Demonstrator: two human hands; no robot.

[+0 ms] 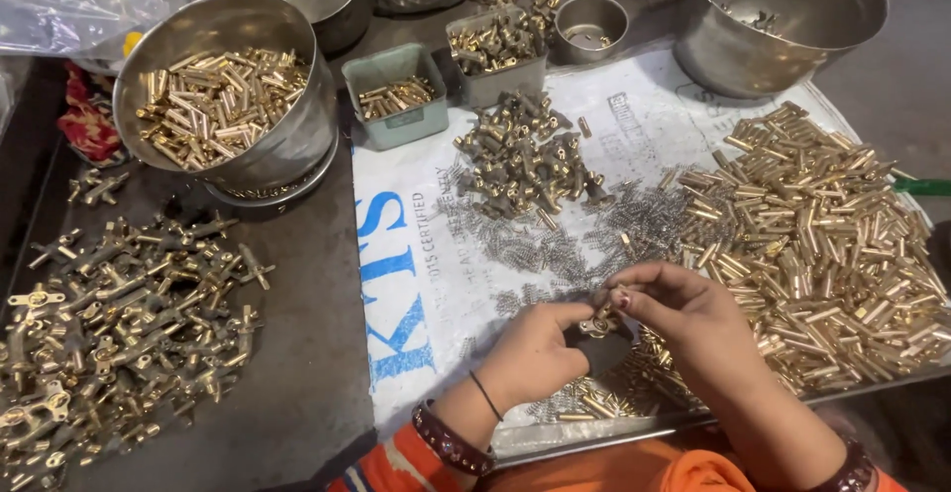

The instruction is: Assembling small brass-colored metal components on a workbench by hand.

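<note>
My left hand and my right hand meet over the white printed sheet, pinching a small brass fitting between their fingertips. Just above the hands lies a scatter of small steel springs. A heap of dark brass valve parts sits further back. To the right spreads a big pile of brass tubes. I wear bangles on both wrists and orange sleeves.
A steel bowl of brass tubes stands at the back left, with a green tub and a grey tub of parts beside it. A large steel pot is back right. Cross-shaped brass fittings cover the left table.
</note>
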